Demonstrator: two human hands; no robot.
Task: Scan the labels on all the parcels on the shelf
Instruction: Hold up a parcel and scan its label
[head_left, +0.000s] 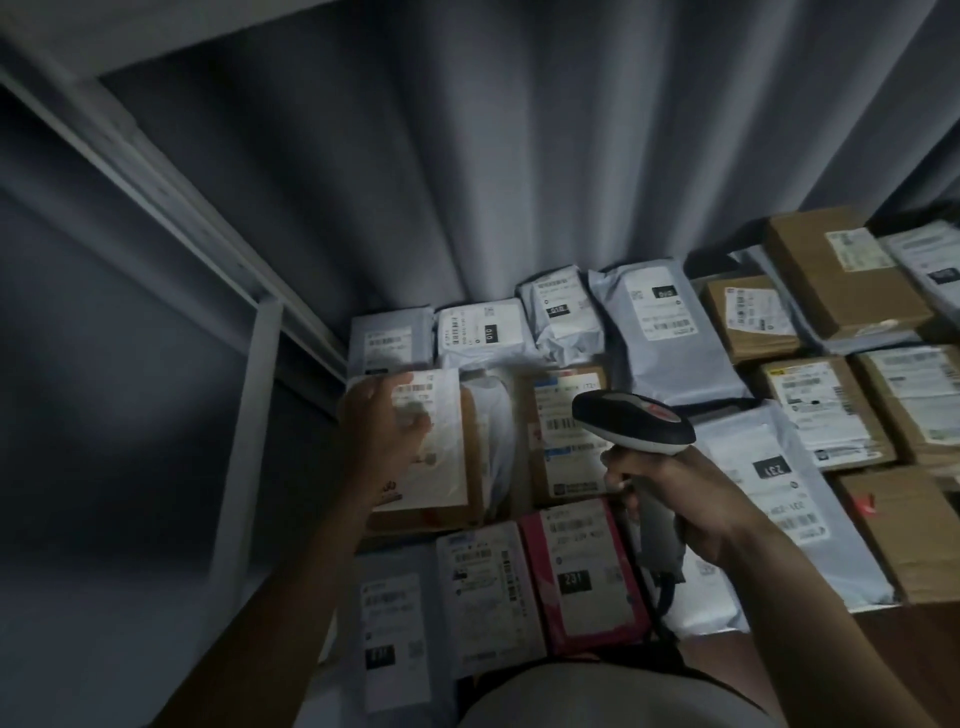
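Two hands work among the parcels spread across the shelf (883, 654) in the lower right of the frame. Centre-left, the left hand (382, 431) rests on a brown box (441, 457), fingers spread flat over its label (415, 389). At centre, the right hand (675, 499) has its fingers curled round the grip of a scanner (631, 418), head pointing left toward that box. Judged step: scanning this label. Next, the left fingers likely need to clear the barcode.

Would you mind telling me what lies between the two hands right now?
In the head view, a white poly mailer and a labelled cardboard box lie between the left hand and the right hand gripping the scanner.
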